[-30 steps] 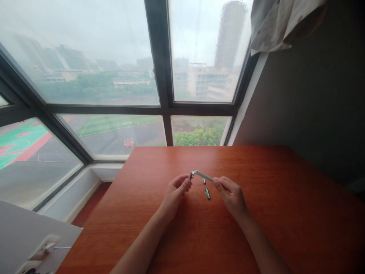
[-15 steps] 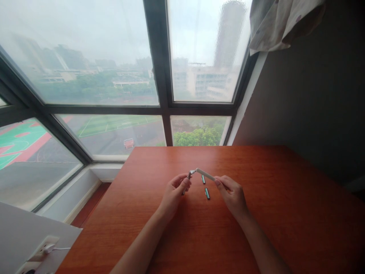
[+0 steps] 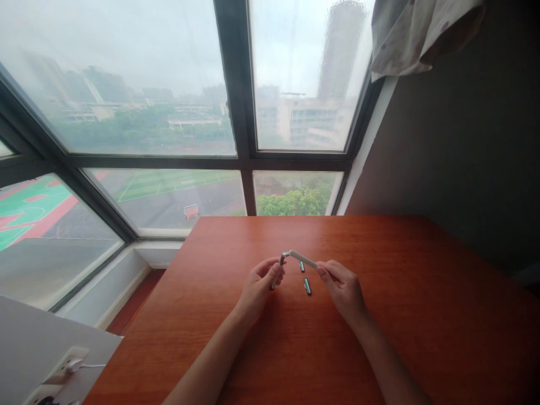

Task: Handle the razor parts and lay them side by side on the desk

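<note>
My left hand [image 3: 260,281] is closed on a slim razor handle [image 3: 275,275], held tilted, with its metallic neck [image 3: 284,256] pointing up and right. In my right hand [image 3: 343,284] is a slim pale stick [image 3: 304,259] with a rounded end, pinched between thumb and fingers. That rounded end meets or nearly meets the tip of the razor handle; actual contact is too small to tell. Between my hands two small dark-green razor cartridges lie on the table: a nearer one [image 3: 307,286], and a farther one [image 3: 301,266] partly behind the stick.
Both forearms reach over a reddish-brown wooden table [image 3: 422,315]. Large windows with dark frames [image 3: 248,163] stand beyond its far edge. A pale curtain [image 3: 405,45] hangs at the upper right. At the lower left, a white plug [image 3: 75,365] sits in a wall socket.
The razor handle's tip and the stick's end have shifted very slightly against each other. The stick has dipped a little. Both hands keep their grips, and the cartridges lie still.
</note>
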`<state>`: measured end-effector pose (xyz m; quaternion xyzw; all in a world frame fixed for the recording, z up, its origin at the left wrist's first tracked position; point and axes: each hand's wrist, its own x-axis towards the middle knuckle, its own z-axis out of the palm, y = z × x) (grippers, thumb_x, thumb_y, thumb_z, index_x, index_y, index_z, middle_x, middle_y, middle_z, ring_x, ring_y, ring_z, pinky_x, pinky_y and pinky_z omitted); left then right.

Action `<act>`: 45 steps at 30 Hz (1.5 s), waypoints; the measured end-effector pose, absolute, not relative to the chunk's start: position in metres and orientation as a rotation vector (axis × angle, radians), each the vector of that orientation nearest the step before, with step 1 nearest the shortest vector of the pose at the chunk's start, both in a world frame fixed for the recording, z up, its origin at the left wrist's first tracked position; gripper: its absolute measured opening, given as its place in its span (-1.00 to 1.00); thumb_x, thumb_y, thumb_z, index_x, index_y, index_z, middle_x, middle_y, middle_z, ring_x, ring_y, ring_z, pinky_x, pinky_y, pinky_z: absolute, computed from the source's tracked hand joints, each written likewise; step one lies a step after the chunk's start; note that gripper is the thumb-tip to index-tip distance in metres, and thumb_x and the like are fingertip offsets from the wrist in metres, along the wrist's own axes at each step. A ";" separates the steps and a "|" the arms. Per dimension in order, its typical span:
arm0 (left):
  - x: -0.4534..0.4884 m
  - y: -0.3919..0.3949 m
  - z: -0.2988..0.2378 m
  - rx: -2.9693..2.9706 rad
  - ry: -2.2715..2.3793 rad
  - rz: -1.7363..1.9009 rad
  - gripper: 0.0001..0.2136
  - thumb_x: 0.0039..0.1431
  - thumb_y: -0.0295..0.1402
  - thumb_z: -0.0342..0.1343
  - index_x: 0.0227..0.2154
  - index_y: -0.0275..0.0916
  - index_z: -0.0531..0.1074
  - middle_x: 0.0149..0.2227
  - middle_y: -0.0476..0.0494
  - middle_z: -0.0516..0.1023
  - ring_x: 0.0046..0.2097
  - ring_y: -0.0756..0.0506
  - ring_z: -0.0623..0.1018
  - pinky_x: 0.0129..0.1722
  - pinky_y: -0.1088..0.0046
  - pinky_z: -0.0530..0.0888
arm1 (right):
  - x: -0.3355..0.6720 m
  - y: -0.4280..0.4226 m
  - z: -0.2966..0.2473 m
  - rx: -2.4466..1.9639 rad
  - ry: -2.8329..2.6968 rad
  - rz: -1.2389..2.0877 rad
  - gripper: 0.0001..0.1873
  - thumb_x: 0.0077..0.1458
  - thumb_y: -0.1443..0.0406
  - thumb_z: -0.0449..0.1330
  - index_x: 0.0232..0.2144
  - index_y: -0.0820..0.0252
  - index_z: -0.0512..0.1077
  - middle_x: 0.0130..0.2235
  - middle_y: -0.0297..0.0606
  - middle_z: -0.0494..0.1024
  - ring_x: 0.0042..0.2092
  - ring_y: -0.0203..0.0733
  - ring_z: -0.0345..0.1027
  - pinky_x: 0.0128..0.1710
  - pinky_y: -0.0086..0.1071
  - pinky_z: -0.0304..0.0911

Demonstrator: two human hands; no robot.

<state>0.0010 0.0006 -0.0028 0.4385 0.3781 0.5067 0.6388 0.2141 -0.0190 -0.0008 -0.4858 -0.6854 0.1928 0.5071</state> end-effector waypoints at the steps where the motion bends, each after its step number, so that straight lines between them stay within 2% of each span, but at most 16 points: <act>1: 0.001 0.001 -0.003 0.994 0.864 1.158 -0.68 0.03 -0.13 0.23 -0.26 -0.26 0.53 -0.44 -0.07 0.45 -0.43 0.02 0.37 -0.39 0.49 0.28 | 0.215 -0.019 -0.001 -1.175 -1.652 0.462 -0.74 0.22 0.19 0.08 -0.27 0.17 0.53 -0.37 -0.25 0.52 -0.32 -0.19 0.40 -0.34 -0.41 0.25; 6: 0.001 0.001 -0.003 0.961 0.867 1.178 -0.69 0.03 -0.14 0.24 -0.27 -0.27 0.52 -0.44 -0.06 0.45 -0.43 0.03 0.36 -0.40 0.50 0.28 | 0.216 -0.019 0.000 -1.194 -1.633 0.459 -0.76 0.22 0.21 0.09 -0.27 0.17 0.53 -0.40 -0.28 0.47 -0.37 -0.22 0.35 -0.39 -0.41 0.21; 24: 0.002 0.001 -0.005 0.945 0.822 1.149 -0.73 0.08 -0.18 0.21 -0.25 -0.27 0.51 -0.42 -0.06 0.43 -0.42 0.04 0.35 -0.40 0.52 0.27 | 0.215 -0.018 -0.003 -1.127 -1.644 0.446 -0.81 0.20 0.25 0.13 -0.26 0.15 0.53 -0.33 -0.25 0.51 -0.31 -0.21 0.39 -0.32 -0.40 0.25; 37: 0.000 0.003 -0.005 1.014 0.889 1.181 -0.69 0.03 -0.14 0.24 -0.26 -0.27 0.53 -0.44 -0.08 0.46 -0.43 0.03 0.35 -0.43 0.53 0.27 | 0.215 -0.021 0.001 -1.161 -1.596 0.537 -0.77 0.22 0.22 0.09 -0.30 0.17 0.51 -0.42 -0.30 0.45 -0.37 -0.22 0.34 -0.38 -0.42 0.21; 45: 0.001 0.001 -0.003 1.074 0.922 1.173 -0.69 0.04 -0.16 0.23 -0.24 -0.28 0.52 -0.42 -0.10 0.47 -0.42 0.03 0.35 -0.43 0.53 0.27 | 0.213 -0.020 0.000 -1.151 -1.653 0.555 -0.77 0.21 0.22 0.10 -0.28 0.17 0.53 -0.38 -0.28 0.48 -0.34 -0.22 0.35 -0.35 -0.42 0.22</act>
